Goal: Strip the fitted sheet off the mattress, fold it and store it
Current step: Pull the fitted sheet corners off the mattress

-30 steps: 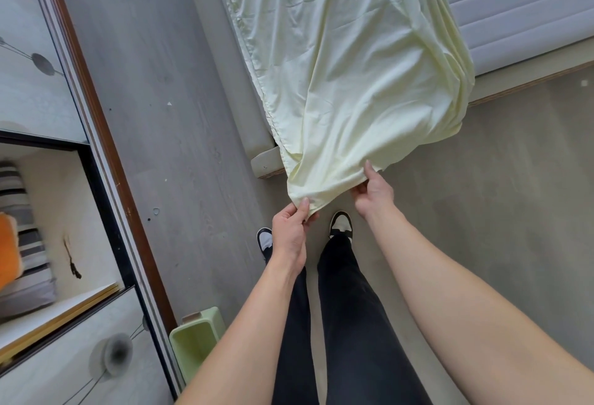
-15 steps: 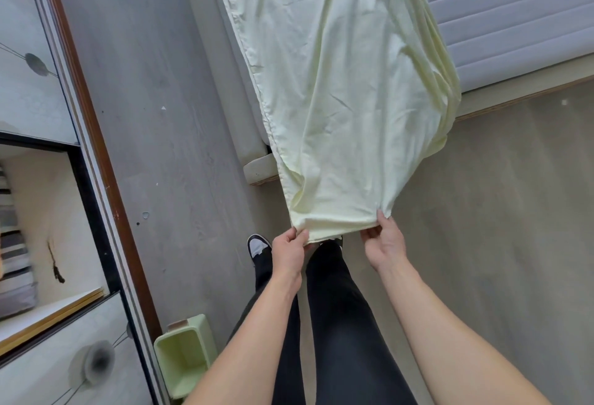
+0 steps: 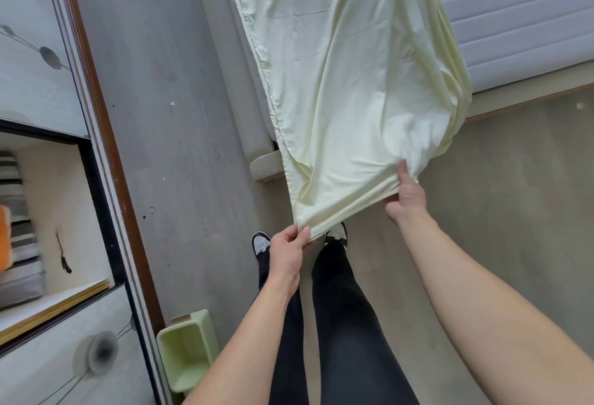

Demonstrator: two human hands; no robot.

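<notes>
The pale yellow fitted sheet (image 3: 347, 76) hangs off the foot corner of the bed, stretched from the mattress down toward me. My left hand (image 3: 287, 251) pinches the sheet's near edge at its lower left corner. Farther right and higher, my right hand (image 3: 405, 198) grips the same edge, with the cloth bunched above its fingers. The bare white quilted mattress (image 3: 514, 15) shows at the upper right, uncovered there. The sheet hides the mattress corner and part of the bed frame.
The bed frame's corner (image 3: 266, 165) juts out just left of the sheet. A wardrobe with an open shelf (image 3: 48, 198) lines the left side, holding striped folded cloth. A light green bin (image 3: 186, 348) stands on the grey floor beside my legs and shoes.
My right hand has moved up and to the right along the sheet's edge, spreading the edge wider. My left hand keeps its pinch near my feet.
</notes>
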